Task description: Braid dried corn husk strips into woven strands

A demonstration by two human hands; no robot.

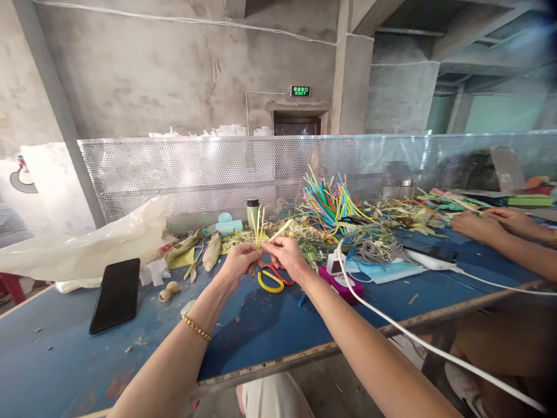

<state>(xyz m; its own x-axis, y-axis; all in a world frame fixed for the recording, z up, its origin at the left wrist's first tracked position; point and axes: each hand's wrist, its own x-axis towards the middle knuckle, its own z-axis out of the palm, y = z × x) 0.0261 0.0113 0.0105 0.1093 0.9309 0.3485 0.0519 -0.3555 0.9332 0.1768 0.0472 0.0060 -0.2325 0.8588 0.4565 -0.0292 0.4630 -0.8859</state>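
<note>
Above the table's middle, my left hand (pixel 237 260) pinches a small upright bunch of narrow pale yellow plant strips (pixel 260 225). My right hand (pixel 288 255) is closed beside it, fingertips meeting the left ones, with another pale strip (pixel 281 230) slanting up to the right from its fingers. The strips' lower ends are mostly hidden by the fingers. Below both hands, scissors (pixel 270 289) with yellow and red handles lie on the blue tabletop. A dried corn husk (pixel 212 253) rests just left of my left hand.
A black phone (pixel 115 296) and a plastic sheet (pixel 108 238) lie left. Colourful pipe cleaners (pixel 328 200) stand behind, before a perforated metal screen (pixel 209 168). A magenta box (pixel 343 284) and white cable (pixel 378 313) are right. Another person's hands (pixel 483 226) work far right.
</note>
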